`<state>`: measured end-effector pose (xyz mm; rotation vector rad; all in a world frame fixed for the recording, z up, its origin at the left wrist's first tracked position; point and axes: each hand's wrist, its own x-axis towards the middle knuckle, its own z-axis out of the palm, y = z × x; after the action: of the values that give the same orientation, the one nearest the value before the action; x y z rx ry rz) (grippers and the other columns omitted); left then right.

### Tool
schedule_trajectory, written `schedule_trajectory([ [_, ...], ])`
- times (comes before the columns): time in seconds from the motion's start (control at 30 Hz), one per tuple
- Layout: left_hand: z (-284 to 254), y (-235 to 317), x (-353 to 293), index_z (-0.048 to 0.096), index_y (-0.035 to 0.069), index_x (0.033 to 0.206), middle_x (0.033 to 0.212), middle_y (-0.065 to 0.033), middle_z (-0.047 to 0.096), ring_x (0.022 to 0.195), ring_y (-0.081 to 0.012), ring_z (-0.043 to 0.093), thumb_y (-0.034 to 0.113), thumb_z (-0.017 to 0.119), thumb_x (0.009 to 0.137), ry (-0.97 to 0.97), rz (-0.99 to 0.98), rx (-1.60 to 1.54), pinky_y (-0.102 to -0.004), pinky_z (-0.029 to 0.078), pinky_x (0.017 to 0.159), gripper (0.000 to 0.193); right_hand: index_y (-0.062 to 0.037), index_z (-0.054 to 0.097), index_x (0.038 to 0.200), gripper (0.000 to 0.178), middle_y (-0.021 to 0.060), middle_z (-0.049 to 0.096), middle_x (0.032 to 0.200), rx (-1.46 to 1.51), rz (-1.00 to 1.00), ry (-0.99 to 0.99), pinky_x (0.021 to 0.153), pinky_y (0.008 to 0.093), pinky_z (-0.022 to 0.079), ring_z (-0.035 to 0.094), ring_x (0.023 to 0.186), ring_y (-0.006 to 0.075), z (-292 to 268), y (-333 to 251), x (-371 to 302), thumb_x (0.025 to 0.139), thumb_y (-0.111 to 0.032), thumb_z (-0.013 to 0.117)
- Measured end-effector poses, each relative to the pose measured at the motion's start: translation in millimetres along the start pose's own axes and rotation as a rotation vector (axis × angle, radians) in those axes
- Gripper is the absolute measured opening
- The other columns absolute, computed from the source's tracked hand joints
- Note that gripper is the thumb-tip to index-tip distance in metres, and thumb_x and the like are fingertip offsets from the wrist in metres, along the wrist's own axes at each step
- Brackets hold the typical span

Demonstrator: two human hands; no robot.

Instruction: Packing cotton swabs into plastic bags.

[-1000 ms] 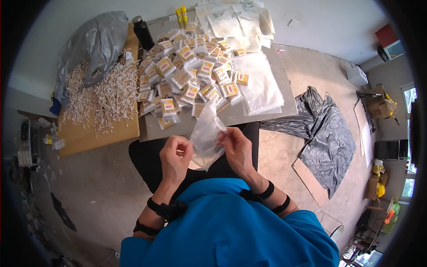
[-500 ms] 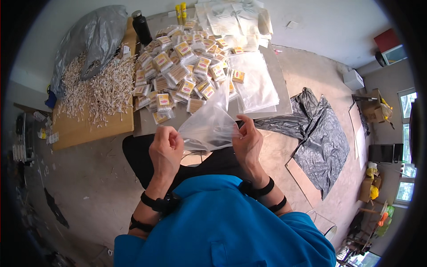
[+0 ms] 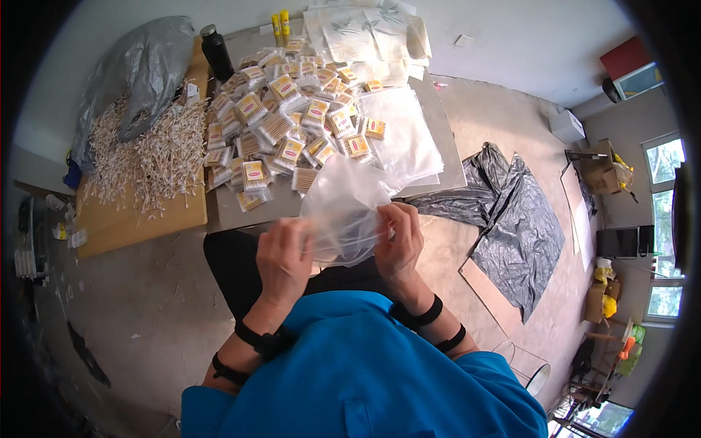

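Note:
Between my hands a clear plastic bag (image 3: 343,212) hangs over my lap, just off the table's near edge. My left hand (image 3: 283,257) grips its left side with curled fingers, slightly blurred. At the other side my right hand (image 3: 399,239) pinches the rim between thumb and fingers. The bag looks puffed and rounded, and I see nothing inside it. Beyond it lies a heap of small clear packets of cotton swabs (image 3: 274,128) with yellow labels. A stack of flat clear bags (image 3: 409,135) rests to the right of the heap.
Loose cotton swabs (image 3: 146,160) pile on a wooden board (image 3: 139,226) at left, partly under a grey plastic sheet (image 3: 131,66). A black bottle (image 3: 215,52) and yellow glue sticks (image 3: 280,25) stand at the back. Black plastic sheeting (image 3: 518,241) lies on the floor at right.
The bag has gone from stretched into a point to rounded and puffed open. Both hands stay on it, the left moving slightly right and down. The whole view has shifted a little.

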<state>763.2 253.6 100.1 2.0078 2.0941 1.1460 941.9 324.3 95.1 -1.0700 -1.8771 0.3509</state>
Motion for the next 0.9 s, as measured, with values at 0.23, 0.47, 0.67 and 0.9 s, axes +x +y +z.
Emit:
schedule_trajectory([
  [0.23, 7, -20, -1, 0.057, 0.001, 0.093, 0.086, -0.0040, 0.057, 0.075, -0.0105, 0.056, -0.004, 0.063, 0.081, -0.071, -0.344, -0.522, -0.0234, 0.047, 0.069, 0.014, 0.0002, 0.054, 0.105, 0.016, 0.0090, 0.062, 0.094, 0.742, 0.632, 0.055, 0.072, 0.0306, 0.052, 0.062, 0.082, 0.0172, 11, 17, -23, 0.090, -0.003, 0.058],
  [0.47, 26, -41, -30, 0.065, 0.005, 0.087, 0.089, -0.0031, 0.062, 0.076, -0.0102, 0.059, 0.004, 0.064, 0.084, -0.297, -0.842, -1.193, -0.0237, 0.048, 0.068, 0.003, -0.0013, 0.056, 0.106, 0.019, 0.0042, 0.060, 0.086, 1.511, 1.128, -0.276, 0.072, 0.0291, 0.051, 0.059, 0.076, 0.0136, 4, 33, -16, 0.096, -0.017, 0.051],
  [0.67, 19, -53, -25, 0.057, 0.006, 0.107, 0.088, -0.0033, 0.064, 0.082, -0.0119, 0.063, 0.012, 0.060, 0.091, -0.206, -1.012, -1.638, -0.0269, 0.051, 0.077, 0.017, -0.0033, 0.057, 0.097, 0.016, 0.0004, 0.052, 0.074, 1.348, 1.135, -0.628, 0.061, 0.0232, 0.040, 0.047, 0.063, 0.0094, -3, 32, -6, 0.093, -0.018, 0.056],
  [0.9, 19, -53, -34, 0.056, 0.007, 0.094, 0.071, -0.0003, 0.052, 0.067, -0.0139, 0.050, 0.029, 0.049, 0.096, -0.378, -0.880, -2.008, -0.0295, 0.044, 0.068, 0.022, -0.0066, 0.054, 0.085, 0.017, -0.0022, 0.047, 0.066, 1.598, 0.987, -0.716, 0.057, 0.0235, 0.037, 0.044, 0.060, 0.0088, 3, 37, 1, 0.090, -0.022, 0.058],
])
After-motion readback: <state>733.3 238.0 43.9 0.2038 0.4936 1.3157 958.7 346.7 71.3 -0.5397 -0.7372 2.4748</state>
